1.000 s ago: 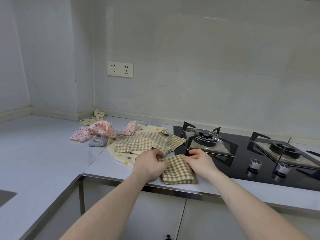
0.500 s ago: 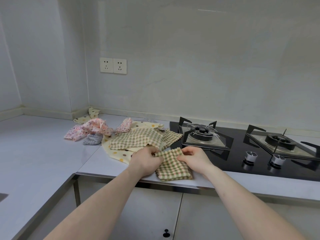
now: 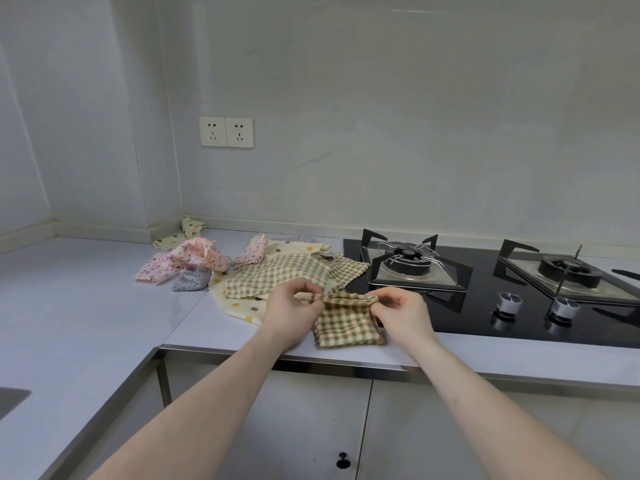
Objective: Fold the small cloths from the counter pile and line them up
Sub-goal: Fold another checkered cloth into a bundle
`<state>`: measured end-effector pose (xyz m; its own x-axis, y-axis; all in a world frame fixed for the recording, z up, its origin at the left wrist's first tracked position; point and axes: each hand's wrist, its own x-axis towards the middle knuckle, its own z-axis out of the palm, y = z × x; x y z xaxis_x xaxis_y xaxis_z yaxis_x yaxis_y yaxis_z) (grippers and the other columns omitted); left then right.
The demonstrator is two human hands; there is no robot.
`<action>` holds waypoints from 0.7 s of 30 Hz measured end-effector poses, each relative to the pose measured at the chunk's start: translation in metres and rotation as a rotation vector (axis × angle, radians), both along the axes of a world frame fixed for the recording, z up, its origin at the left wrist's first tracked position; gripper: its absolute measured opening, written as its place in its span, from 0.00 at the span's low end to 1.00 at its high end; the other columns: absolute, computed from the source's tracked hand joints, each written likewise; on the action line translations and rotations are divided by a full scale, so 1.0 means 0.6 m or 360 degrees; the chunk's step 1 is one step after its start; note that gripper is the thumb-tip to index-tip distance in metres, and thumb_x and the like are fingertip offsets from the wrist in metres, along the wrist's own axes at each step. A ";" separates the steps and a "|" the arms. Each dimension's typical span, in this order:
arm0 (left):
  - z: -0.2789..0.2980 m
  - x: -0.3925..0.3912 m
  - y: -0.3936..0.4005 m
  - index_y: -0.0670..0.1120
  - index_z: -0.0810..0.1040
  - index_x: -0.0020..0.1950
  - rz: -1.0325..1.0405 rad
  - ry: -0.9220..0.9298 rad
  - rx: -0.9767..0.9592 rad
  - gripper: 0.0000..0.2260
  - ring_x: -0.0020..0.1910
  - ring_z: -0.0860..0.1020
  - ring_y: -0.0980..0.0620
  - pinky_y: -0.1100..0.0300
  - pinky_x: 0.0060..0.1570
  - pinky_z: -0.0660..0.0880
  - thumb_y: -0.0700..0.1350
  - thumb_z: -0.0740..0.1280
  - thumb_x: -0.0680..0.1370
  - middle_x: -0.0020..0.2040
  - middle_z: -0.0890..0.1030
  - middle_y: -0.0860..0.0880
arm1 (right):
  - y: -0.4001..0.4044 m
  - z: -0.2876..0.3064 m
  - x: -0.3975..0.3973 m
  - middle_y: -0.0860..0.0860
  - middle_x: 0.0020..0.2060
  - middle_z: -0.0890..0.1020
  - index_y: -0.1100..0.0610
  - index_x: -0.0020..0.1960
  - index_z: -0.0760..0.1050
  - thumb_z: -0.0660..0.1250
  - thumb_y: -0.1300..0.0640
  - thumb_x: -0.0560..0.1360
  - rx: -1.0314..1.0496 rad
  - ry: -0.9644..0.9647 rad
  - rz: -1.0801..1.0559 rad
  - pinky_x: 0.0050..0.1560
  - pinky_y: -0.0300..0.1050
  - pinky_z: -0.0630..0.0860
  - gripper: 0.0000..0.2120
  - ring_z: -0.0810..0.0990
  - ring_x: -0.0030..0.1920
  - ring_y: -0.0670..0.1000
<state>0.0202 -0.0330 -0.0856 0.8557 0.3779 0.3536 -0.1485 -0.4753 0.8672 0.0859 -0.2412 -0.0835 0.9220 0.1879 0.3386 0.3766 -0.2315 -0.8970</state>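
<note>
A small green-checked cloth (image 3: 346, 323) lies partly folded near the counter's front edge. My left hand (image 3: 291, 310) pinches its upper left corner and my right hand (image 3: 401, 311) pinches its upper right corner, lifting the top edge slightly. Behind it lies the pile: a larger green-checked cloth (image 3: 287, 275) on a cream dotted cloth (image 3: 235, 303), pink floral cloths (image 3: 194, 258), a grey dotted cloth (image 3: 192, 280) and another cream dotted cloth (image 3: 180, 235) in the corner.
A black gas hob (image 3: 485, 292) with two burners and knobs sits right of the cloths, close to my right hand. The pale counter (image 3: 86, 306) runs left round the corner. Wall sockets (image 3: 227, 131) are above. Cabinet doors are below the edge.
Both hands have gathered and raised the top edge of the small checked cloth, which lay flatter before. The camera view has shifted a little.
</note>
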 end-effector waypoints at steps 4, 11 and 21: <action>0.002 -0.005 -0.001 0.50 0.83 0.44 -0.0003 -0.0051 -0.0074 0.08 0.29 0.80 0.56 0.59 0.36 0.79 0.36 0.72 0.75 0.51 0.86 0.56 | -0.001 -0.002 0.001 0.45 0.39 0.87 0.50 0.41 0.86 0.71 0.66 0.74 0.0055 -0.0022 -0.0049 0.39 0.35 0.80 0.12 0.86 0.43 0.47; 0.004 -0.012 -0.005 0.45 0.84 0.44 -0.0050 -0.0095 -0.0223 0.10 0.39 0.86 0.47 0.52 0.44 0.83 0.31 0.69 0.75 0.47 0.88 0.53 | -0.002 -0.008 0.003 0.45 0.43 0.88 0.54 0.41 0.86 0.70 0.71 0.74 0.0162 -0.0047 -0.0001 0.50 0.36 0.81 0.13 0.86 0.48 0.42; -0.004 -0.004 -0.004 0.52 0.84 0.38 0.0045 0.0052 0.0226 0.10 0.47 0.83 0.63 0.66 0.50 0.79 0.37 0.72 0.74 0.46 0.85 0.62 | -0.002 -0.018 0.008 0.42 0.45 0.87 0.53 0.37 0.83 0.69 0.71 0.74 -0.0171 -0.0184 -0.0070 0.52 0.34 0.79 0.15 0.85 0.46 0.37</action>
<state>0.0179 -0.0353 -0.0878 0.8573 0.3501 0.3774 -0.1062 -0.5971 0.7951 0.0906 -0.2426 -0.0945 0.8862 0.1893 0.4229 0.4632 -0.3424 -0.8174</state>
